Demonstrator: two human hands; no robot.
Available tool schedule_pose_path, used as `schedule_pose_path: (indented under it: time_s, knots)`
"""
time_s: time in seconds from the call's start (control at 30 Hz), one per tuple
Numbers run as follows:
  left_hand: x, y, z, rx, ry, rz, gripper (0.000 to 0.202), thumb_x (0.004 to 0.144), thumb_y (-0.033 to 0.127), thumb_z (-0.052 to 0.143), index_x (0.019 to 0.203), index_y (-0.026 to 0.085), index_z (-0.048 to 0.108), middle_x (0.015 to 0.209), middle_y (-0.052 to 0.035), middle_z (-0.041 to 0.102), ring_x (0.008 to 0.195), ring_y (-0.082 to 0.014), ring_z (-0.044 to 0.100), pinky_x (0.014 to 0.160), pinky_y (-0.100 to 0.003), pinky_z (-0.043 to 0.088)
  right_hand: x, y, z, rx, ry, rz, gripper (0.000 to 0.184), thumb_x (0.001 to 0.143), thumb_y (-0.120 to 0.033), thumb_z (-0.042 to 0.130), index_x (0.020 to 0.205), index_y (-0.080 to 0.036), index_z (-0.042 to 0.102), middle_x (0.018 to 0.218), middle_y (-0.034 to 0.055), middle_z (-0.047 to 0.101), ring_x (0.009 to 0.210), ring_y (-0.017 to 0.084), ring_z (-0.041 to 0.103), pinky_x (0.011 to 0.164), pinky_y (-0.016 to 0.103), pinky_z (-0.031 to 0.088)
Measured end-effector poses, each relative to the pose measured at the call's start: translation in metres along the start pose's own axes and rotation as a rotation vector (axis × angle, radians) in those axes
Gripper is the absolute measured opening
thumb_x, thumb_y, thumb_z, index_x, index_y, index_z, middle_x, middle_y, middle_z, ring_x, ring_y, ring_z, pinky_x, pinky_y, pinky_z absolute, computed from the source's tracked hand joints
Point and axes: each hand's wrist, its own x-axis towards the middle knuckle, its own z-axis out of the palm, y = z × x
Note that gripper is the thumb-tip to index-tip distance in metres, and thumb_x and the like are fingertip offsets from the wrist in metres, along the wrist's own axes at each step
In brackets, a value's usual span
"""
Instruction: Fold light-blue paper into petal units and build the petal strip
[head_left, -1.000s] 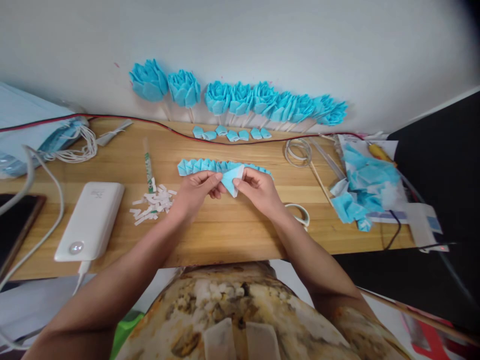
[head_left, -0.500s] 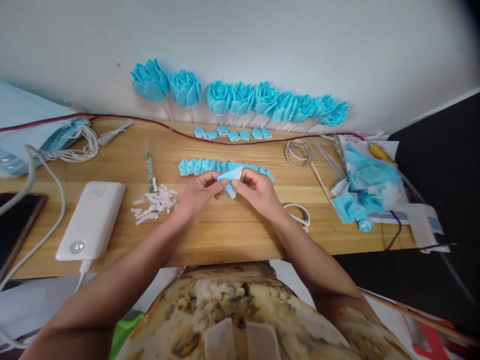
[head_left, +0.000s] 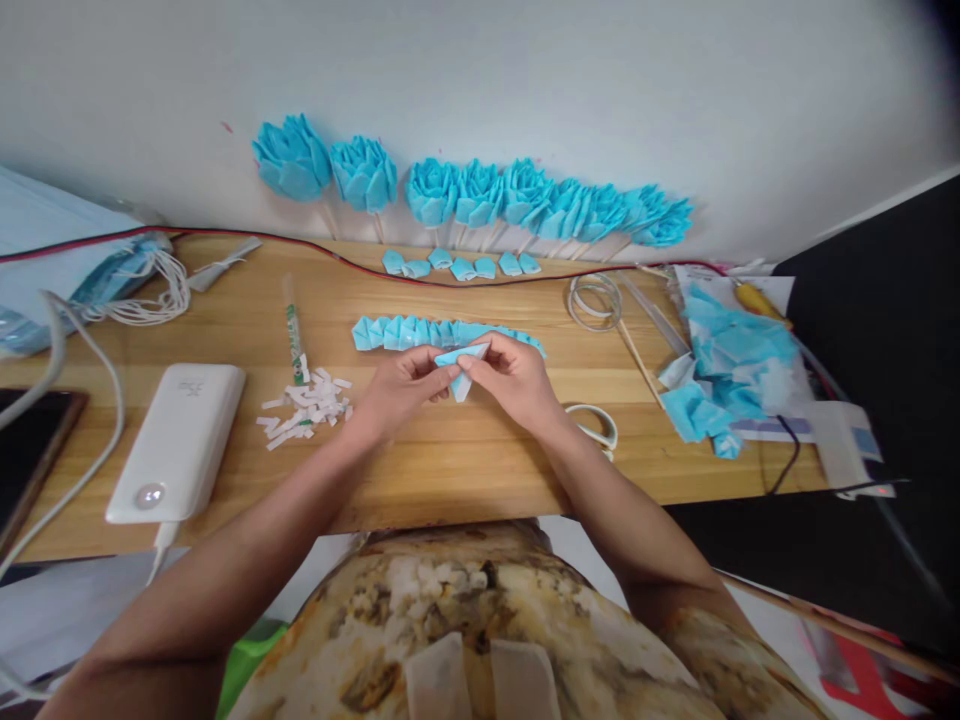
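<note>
Between my two hands is a small folded piece of blue and white fabric [head_left: 460, 382], one corner pointing down. My left hand [head_left: 409, 388] pinches its left side with thumb and fingers. The right side is gripped by my right hand [head_left: 517, 378], whose thumb presses on the folded face. Just behind my hands lies a row of folded blue petals [head_left: 409, 332], overlapping one another and partly hidden. Farther back, several loose blue petals [head_left: 463, 267] rest near the wall. Blue fabric roses [head_left: 480, 192] on thin sticks lean against the wall.
White paper strips [head_left: 307, 412] lie left of my hands, near a power bank [head_left: 178, 440]. A tape roll [head_left: 596, 426] sits by my right forearm. Rings [head_left: 595, 302], blue scraps [head_left: 739, 350] and a yellow-handled tool [head_left: 757, 300] are on the right. A red-black cable [head_left: 322, 257] crosses the back.
The folded fabric has turned and narrowed between my fingers, with my right thumb shifted left across it. Both hands stay in nearly the same place. The view has shifted slightly.
</note>
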Motion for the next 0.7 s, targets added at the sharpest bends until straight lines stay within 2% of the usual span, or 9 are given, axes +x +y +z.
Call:
schedule_pose_path:
  time_s: [0.2, 0.4, 0.53, 0.7]
  knots:
    - [-0.0002, 0.0012, 0.0, -0.037, 0.029, -0.017, 0.032, 0.066, 0.043, 0.081, 0.072, 0.017, 0.064, 0.058, 0.0036, 0.061, 0.054, -0.0089, 0.052, 0.057, -0.023, 0.045, -0.0005, 0.0013, -0.0001, -0.038, 0.056, -0.054, 0.017, 0.082, -0.039, 0.071, 0.083, -0.022, 0.068, 0.071, -0.0026, 0.062, 0.066, 0.013, 0.055, 0.063, 0.028, 0.046]
    - [-0.0013, 0.0018, 0.0006, -0.054, 0.008, -0.024, 0.029, 0.069, 0.04, 0.079, 0.075, 0.017, 0.062, 0.061, 0.0032, 0.063, 0.055, -0.01, 0.057, 0.06, -0.023, 0.049, -0.0024, 0.0009, 0.002, -0.279, 0.178, -0.288, 0.005, 0.086, -0.029, 0.07, 0.083, -0.025, 0.069, 0.082, -0.0004, 0.071, 0.072, 0.015, 0.061, 0.071, 0.032, 0.049]
    - [-0.0011, -0.0004, 0.0006, -0.083, -0.001, -0.004, 0.027, 0.072, 0.039, 0.077, 0.081, 0.016, 0.064, 0.068, 0.0014, 0.067, 0.058, -0.011, 0.06, 0.062, -0.025, 0.052, -0.0028, 0.0016, 0.0015, -0.446, 0.173, -0.438, 0.008, 0.091, -0.027, 0.064, 0.087, -0.027, 0.071, 0.087, 0.0014, 0.074, 0.081, 0.019, 0.065, 0.076, 0.036, 0.05]
    - [-0.0009, -0.0021, -0.0008, -0.072, 0.051, -0.004, 0.028, 0.073, 0.04, 0.077, 0.082, 0.015, 0.07, 0.068, 0.0007, 0.068, 0.06, -0.012, 0.062, 0.066, -0.026, 0.053, -0.0015, 0.0033, -0.0006, -0.527, 0.14, -0.564, 0.015, 0.095, -0.023, 0.059, 0.097, -0.028, 0.073, 0.093, 0.0024, 0.076, 0.088, 0.019, 0.068, 0.079, 0.036, 0.053]
